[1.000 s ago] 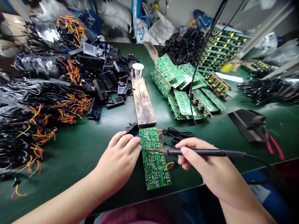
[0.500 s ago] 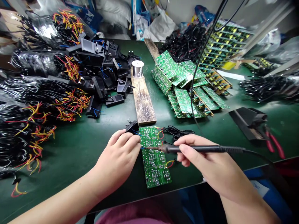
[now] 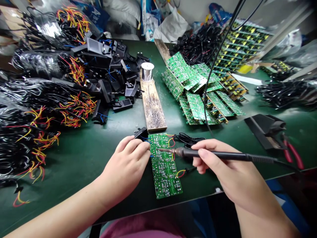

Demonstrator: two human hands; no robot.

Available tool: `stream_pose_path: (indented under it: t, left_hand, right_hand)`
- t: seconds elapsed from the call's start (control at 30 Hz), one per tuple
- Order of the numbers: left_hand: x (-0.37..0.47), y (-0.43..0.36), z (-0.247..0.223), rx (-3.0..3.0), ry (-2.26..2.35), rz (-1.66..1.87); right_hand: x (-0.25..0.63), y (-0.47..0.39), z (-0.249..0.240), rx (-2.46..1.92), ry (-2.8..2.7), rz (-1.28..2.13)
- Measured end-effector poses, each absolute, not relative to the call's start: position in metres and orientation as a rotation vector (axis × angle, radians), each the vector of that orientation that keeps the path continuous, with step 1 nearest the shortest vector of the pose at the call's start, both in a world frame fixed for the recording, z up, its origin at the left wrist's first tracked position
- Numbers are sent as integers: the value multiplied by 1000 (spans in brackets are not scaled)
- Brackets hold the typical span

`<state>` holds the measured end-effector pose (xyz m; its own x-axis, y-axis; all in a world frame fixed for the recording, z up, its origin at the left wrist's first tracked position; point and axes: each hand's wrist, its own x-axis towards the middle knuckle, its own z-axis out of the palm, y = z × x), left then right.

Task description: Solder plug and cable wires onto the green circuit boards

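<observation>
A green circuit board panel point(image 3: 164, 170) lies on the bench in front of me, with red and yellow wires at its right edge. My left hand point(image 3: 131, 162) rests at its left edge, fingers curled and tips hidden. A short blue wire point(image 3: 152, 156) shows between those fingers and the board. Just beyond them sits a black plug housing point(image 3: 141, 133), whose blue wires reach the panel. My right hand point(image 3: 215, 157) grips a soldering iron point(image 3: 220, 155) like a pen. Its tip is over the panel's upper half; whether it touches, I cannot tell.
A solder spool point(image 3: 148, 71) stands on a scorched wooden board point(image 3: 155, 109). Black plug housings point(image 3: 122, 104) and wire bundles point(image 3: 44, 96) are heaped at left. Stacked circuit boards point(image 3: 195, 102) lie at right, near red-handled pliers point(image 3: 293, 153). A black cable point(image 3: 206, 96) hangs down in front.
My right hand has drawn the soldering iron slightly right, and its tip has moved up and away from the blue wire. My left hand has stayed nearly in place.
</observation>
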<state>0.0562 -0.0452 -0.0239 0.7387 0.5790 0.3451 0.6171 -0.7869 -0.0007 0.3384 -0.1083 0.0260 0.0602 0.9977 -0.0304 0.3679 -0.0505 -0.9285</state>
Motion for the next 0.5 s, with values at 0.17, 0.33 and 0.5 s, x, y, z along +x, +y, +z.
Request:
stream_pose_path:
  t: [0.17, 0.33, 0.5]
  left_hand:
    - [57, -45, -24, -2814, -971, -506]
    - [57, -45, -24, -2814, -973, -516]
    - [57, -45, -25, -2820, -974, -514]
  right_hand:
    - [340, -110, 22, -1536, -1366, 1011]
    - [340, -112, 21, -1547, -1328, 1021]
    - [343, -115, 17, -1551, -1294, 1038]
